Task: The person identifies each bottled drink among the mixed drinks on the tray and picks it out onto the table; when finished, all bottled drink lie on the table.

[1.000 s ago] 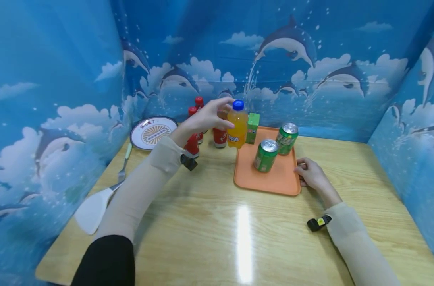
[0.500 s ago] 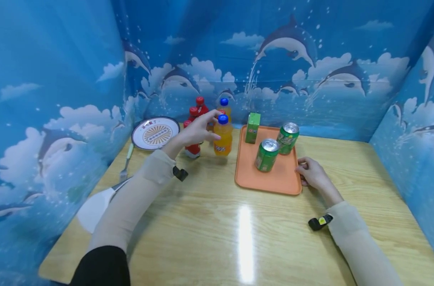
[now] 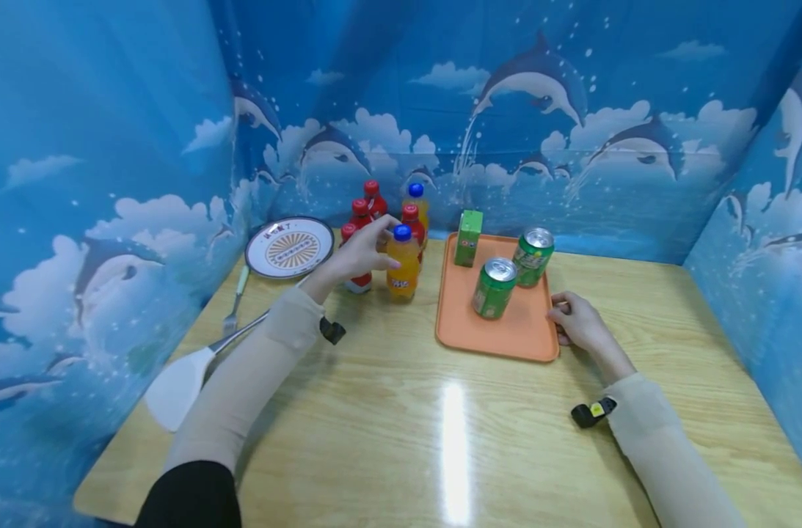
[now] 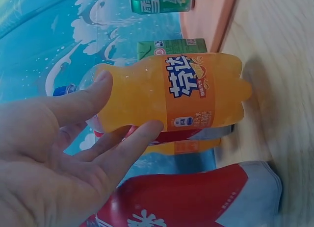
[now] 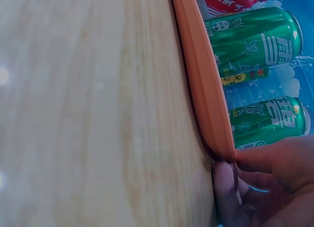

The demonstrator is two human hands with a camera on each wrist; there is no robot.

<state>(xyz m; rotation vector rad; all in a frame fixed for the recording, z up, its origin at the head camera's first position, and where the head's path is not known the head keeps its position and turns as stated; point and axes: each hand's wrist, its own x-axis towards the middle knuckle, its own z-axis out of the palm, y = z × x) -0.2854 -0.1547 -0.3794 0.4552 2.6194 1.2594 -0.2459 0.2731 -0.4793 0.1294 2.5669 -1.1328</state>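
Observation:
My left hand (image 3: 357,257) grips an orange soda bottle (image 3: 403,273) with a blue cap, thumb on one side and fingers round the other. In the left wrist view the bottle (image 4: 147,92) has its base close over the tabletop. Just behind it stands a red bottle (image 3: 411,220), partly hidden, and a second orange soda bottle (image 3: 417,198) farther back. More red bottles (image 3: 359,213) stand beyond the left hand. My right hand (image 3: 577,323) pinches the right rim of an orange tray (image 3: 467,334); in the right wrist view its thumb meets the tray edge (image 5: 216,114).
On the tray are two green soda cans (image 3: 494,287) (image 3: 533,257) and a green drink carton (image 3: 468,238). A round plate (image 3: 290,248) lies at the back left, with a fork (image 3: 235,301) and a white spatula (image 3: 178,389) nearer. Curtains (image 3: 506,110) printed with dolphins enclose the table.
The left hand has carried the orange soda bottle left from the tray's edge, then lower and nearer, in front of the red bottles. The right hand stays on the tray rim.

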